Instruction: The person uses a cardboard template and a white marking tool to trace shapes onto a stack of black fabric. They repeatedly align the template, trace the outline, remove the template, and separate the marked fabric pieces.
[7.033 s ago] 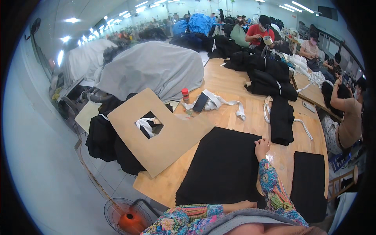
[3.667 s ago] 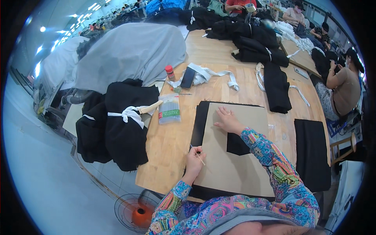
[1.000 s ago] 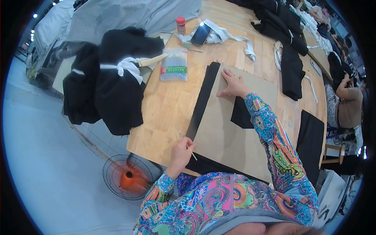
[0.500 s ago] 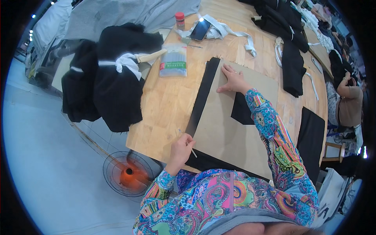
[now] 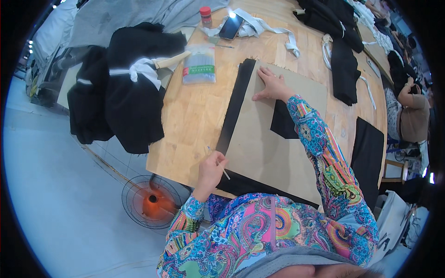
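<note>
A flat tan cardboard pattern (image 5: 259, 143) lies on black fabric (image 5: 235, 102) that shows along its left and lower edges. A cut-out near the pattern's right side shows black fabric (image 5: 282, 123). My right hand (image 5: 272, 86) rests on the pattern's upper part, fingers spread and pressed down. Close to the lower left corner, my left hand (image 5: 211, 170) is closed in a pinch around a thin pale pen (image 5: 226, 174), whose ends stick out on both sides of the fingers. Whether its tip touches the fabric I cannot tell.
Tied black fabric bundles (image 5: 134, 92) sit at the left. A clear packet of thin sticks (image 5: 199, 65), a red-capped jar (image 5: 206, 16) and a phone (image 5: 231, 26) on white strips lie farther back. Black pieces (image 5: 367, 150) lie right. An orange fan (image 5: 152, 199) stands below; a person (image 5: 414, 116) sits at right.
The view has shifted slightly, so the tabletop appears a little higher and farther left. Both hands keep nearly the same places on the pattern and the pen.
</note>
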Motion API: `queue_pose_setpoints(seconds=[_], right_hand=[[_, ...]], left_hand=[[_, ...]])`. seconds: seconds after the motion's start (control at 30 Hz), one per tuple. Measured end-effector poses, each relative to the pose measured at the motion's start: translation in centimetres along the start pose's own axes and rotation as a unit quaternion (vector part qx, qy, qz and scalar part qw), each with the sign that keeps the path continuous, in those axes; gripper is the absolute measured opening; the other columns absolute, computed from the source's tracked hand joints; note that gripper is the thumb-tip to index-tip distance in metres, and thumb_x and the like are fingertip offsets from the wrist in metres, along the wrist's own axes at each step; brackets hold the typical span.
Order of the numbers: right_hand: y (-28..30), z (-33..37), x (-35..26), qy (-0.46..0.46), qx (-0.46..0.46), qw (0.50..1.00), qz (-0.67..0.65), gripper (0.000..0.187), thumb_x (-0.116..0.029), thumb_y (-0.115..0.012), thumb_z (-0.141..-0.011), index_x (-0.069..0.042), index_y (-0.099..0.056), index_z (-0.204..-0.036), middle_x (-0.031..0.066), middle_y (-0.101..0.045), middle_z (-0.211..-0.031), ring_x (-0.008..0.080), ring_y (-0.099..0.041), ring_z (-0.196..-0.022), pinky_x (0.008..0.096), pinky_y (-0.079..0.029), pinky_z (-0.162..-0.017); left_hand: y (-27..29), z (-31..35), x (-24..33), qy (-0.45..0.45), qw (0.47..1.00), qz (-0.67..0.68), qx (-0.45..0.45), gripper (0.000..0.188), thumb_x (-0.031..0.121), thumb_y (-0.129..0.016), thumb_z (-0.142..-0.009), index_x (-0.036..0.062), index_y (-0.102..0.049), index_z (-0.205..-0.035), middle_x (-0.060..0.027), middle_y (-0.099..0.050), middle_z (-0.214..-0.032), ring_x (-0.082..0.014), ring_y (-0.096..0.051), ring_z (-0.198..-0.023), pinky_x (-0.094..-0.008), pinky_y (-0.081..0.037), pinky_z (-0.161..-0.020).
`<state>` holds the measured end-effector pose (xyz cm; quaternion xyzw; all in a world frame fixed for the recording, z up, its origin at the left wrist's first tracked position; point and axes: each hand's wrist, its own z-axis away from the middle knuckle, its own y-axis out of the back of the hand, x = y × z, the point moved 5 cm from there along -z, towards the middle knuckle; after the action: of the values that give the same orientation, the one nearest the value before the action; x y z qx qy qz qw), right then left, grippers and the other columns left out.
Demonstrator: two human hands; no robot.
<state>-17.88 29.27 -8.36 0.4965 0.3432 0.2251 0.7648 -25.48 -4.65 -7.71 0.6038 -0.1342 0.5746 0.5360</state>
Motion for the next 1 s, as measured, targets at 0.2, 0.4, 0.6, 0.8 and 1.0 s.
queue_pose_setpoints(seconds=[0.2,0.4,0.6,0.8,1.0], right_hand=[[0.2,0.0,-0.7,0.001,-0.004,1.000,-0.003,0.119,-0.060,-0.080,-0.055,-0.007,-0.027,-0.146,0.0099,-0.019,-0.155,0.0272,-0.015,-0.144,0.0670,-0.015,-0.107],[0.2,0.2,0.0,-0.001,0.003,1.000,-0.005,0.119,-0.060,-0.081,-0.055,-0.007,-0.026,-0.146,0.0104,-0.019,-0.155,0.0280,-0.015,-0.144,0.0677,-0.016,-0.107],[-0.2,-0.2,0.0,0.009,0.020,1.000,-0.004,0.120,-0.061,-0.080,-0.053,-0.007,-0.027,-0.145,0.0108,-0.021,-0.154,0.0276,-0.017,-0.143,0.0694,-0.017,-0.105],[-0.3,0.1,-0.7,0.020,0.030,0.999,-0.030,0.115,-0.057,-0.081,-0.054,-0.006,-0.031,-0.143,0.0129,-0.024,-0.152,0.0288,-0.019,-0.143,0.0690,-0.016,-0.105],[0.4,0.8,3.0,0.033,0.071,0.988,-0.135,0.103,-0.049,-0.081,-0.061,-0.006,-0.034,-0.141,0.0145,-0.027,-0.150,0.0306,-0.022,-0.141,0.0680,-0.014,-0.107]], left_hand=[[0.1,0.0,-0.6,0.014,1.000,0.005,-0.003,0.012,0.009,-0.070,-0.081,0.0015,-0.060,-0.082,0.0022,-0.051,-0.062,-0.0056,-0.047,-0.057,-0.0233,-0.039,-0.052],[-0.1,-0.4,2.3,-0.068,0.988,-0.137,0.005,0.016,0.008,-0.069,-0.078,0.0025,-0.058,-0.088,-0.0085,-0.059,-0.077,-0.0216,-0.057,-0.073,-0.0336,-0.046,-0.064],[-5.0,-4.6,10.4,-0.273,0.936,-0.200,-0.092,0.019,0.006,-0.065,-0.076,0.0020,-0.055,-0.092,-0.0171,-0.061,-0.103,-0.0346,-0.055,-0.100,-0.0410,-0.046,-0.084],[-9.0,-9.1,10.8,-0.342,0.894,-0.282,-0.059,0.025,0.008,-0.072,-0.073,-0.0002,-0.053,-0.087,-0.0143,-0.058,-0.089,-0.0322,-0.055,-0.092,-0.0417,-0.046,-0.081],[-10.2,-9.5,10.8,-0.349,0.873,-0.332,-0.073,0.029,0.012,-0.075,-0.071,0.0003,-0.053,-0.087,-0.0149,-0.060,-0.088,-0.0319,-0.057,-0.092,-0.0407,-0.048,-0.079]])
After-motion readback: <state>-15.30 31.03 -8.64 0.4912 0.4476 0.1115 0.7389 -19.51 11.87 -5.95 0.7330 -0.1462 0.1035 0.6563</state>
